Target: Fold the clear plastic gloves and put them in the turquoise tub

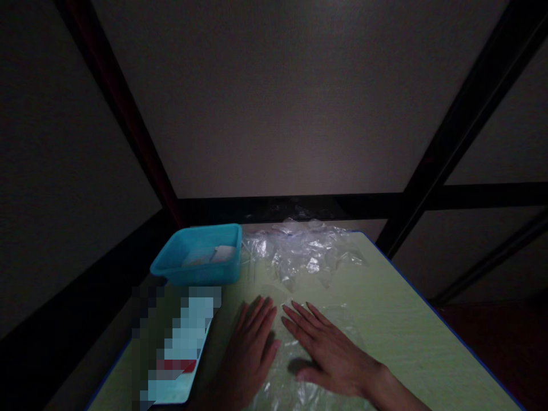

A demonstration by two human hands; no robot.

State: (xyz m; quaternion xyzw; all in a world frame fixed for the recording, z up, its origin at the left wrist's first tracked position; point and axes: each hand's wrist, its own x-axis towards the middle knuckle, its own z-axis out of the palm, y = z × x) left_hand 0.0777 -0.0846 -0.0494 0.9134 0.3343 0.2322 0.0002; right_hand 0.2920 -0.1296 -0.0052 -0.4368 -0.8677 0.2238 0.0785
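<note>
A clear plastic sheet or bag point(312, 394) lies spread on the pale green table point(411, 337). My left hand point(252, 348) rests on its left part, palm down with the fingers stretched out. Beside it, my right hand point(327, 354) lies flat on the plastic, fingers spread and thumb apart. Neither hand grips anything. Beyond my fingertips, a crumpled heap of clear plastic point(303, 251) sits at the table's far edge.
A blue plastic basket point(197, 279) with whitish items inside stands at the back left. In front of it lies a flat light-blue object point(184, 348), partly pixelated. Behind the table rises a grey panelled wall point(282, 114) with dark beams.
</note>
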